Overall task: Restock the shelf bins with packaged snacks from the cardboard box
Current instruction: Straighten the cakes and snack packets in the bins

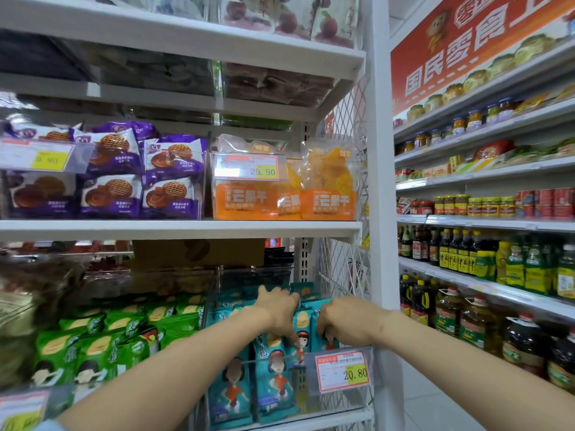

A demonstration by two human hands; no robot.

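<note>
Teal snack packets (267,384) with a cartoon girl stand packed in a clear plastic shelf bin (357,396) at the lower right of the shelving. My left hand (278,309) reaches into the bin from above, fingers curled down among the packet tops. My right hand (345,318) is beside it, fingers curled over the top of a teal packet (323,337) at the bin's right side. The cardboard box is out of view.
Green packets (102,343) fill the neighbouring bin to the left. Above sit purple biscuit packs (124,178) and orange dried-mango bags (326,188). A white upright (381,181) ends the shelving; an aisle with oil bottles (466,318) and jars lies right.
</note>
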